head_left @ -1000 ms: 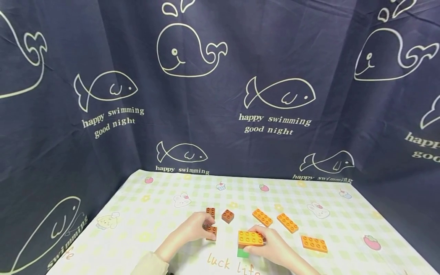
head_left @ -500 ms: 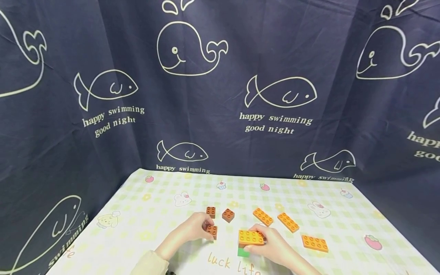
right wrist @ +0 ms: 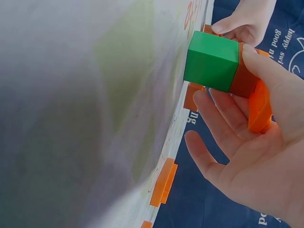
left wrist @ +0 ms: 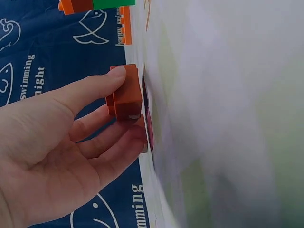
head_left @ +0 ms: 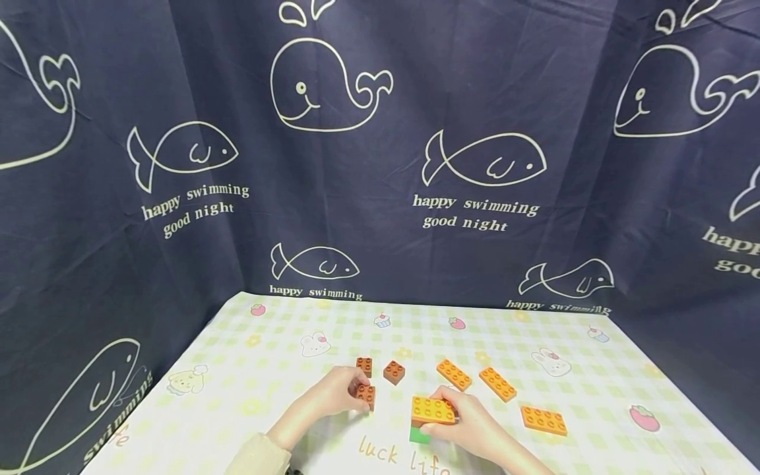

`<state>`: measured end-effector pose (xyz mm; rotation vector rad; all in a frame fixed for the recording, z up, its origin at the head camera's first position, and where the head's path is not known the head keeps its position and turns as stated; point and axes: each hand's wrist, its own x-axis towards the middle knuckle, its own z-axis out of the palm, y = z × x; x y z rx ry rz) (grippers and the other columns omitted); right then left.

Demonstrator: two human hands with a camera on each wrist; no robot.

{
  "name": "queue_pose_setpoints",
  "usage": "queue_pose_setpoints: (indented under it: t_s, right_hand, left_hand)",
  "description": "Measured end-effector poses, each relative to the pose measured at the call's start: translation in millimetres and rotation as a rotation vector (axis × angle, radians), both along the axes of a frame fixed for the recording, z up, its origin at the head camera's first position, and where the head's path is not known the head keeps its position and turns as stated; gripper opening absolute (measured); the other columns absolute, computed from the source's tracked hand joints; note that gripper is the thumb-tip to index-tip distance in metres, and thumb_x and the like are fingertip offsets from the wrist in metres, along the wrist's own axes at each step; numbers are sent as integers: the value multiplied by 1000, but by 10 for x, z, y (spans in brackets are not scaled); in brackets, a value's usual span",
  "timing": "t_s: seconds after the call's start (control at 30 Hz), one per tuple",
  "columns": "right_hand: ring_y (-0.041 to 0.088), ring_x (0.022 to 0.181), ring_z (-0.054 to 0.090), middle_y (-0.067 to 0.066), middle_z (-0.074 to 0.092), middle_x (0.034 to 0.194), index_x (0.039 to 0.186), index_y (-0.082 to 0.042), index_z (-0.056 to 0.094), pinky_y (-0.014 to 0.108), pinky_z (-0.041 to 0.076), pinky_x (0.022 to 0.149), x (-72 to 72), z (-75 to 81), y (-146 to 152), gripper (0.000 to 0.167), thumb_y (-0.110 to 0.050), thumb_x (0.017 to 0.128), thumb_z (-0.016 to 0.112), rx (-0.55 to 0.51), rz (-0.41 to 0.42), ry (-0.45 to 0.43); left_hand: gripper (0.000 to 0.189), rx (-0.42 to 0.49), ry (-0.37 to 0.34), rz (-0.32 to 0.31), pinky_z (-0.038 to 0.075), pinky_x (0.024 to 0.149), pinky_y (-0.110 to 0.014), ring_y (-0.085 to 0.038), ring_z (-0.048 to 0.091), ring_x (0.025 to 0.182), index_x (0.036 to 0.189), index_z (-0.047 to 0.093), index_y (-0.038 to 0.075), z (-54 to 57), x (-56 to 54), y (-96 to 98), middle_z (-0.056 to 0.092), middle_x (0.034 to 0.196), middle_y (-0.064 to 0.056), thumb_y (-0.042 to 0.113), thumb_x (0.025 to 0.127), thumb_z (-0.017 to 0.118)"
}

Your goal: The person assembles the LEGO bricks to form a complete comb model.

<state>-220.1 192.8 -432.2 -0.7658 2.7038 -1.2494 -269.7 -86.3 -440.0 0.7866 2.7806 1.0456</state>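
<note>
Between thumb and fingers, my left hand pinches a small reddish-brown toy building brick close over the tablecloth. My right hand grips a stack of bricks: a green brick at the bottom, a brown brick in the middle and a flat orange brick on top. In the right wrist view the thumb presses the stack's side while the other fingers spread behind and below it. Just beyond the left hand stands another brown brick, with a third brown brick to its right.
Two flat orange bricks lie beyond the right hand, and another orange brick lies to its right. A checked tablecloth covers the table. Dark blue curtain with printed whales and fish surrounds the back and sides.
The brown brick in the left hand has shifted slightly, up and away in the head view. Both hands otherwise stay nearly in place, and the stack remains in the right hand.
</note>
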Motion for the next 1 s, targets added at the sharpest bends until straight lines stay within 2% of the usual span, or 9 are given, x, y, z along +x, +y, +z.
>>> queue_pose_setpoints:
  t_s: [0.17,0.53,0.7,1.0]
  right_hand:
    - [-1,65,46,-11,56,77,93,-16,57,17,38,55,1,-11,6,30,-38,80,72,2,-4,5]
    - [-2,65,45,-12,55,76,93,-16,58,17,37,55,2,-6,8,30,-39,79,72,11,-7,13]
    - [-2,69,47,-11,60,83,97,-17,61,16,38,59,-4,10,1,31,-40,79,72,21,-19,12]
    - [-2,73,50,-8,66,93,104,-16,63,16,39,63,-15,15,-10,36,-41,80,71,32,-22,-5]
  left_hand:
    - [36,20,33,-13,49,69,-22,-11,55,78,100,64,3,-11,-10,2,63,90,-1,16,70,80]
    - [32,36,100,6,48,67,-21,-10,53,77,100,64,5,-16,-27,-9,61,87,0,17,73,78]
    - [33,48,99,14,48,67,-20,-9,53,78,101,65,5,1,-36,-19,62,90,1,17,74,77]
    - [35,38,102,-8,50,69,-22,-14,55,80,103,65,2,10,-20,-12,64,92,-3,15,73,76]
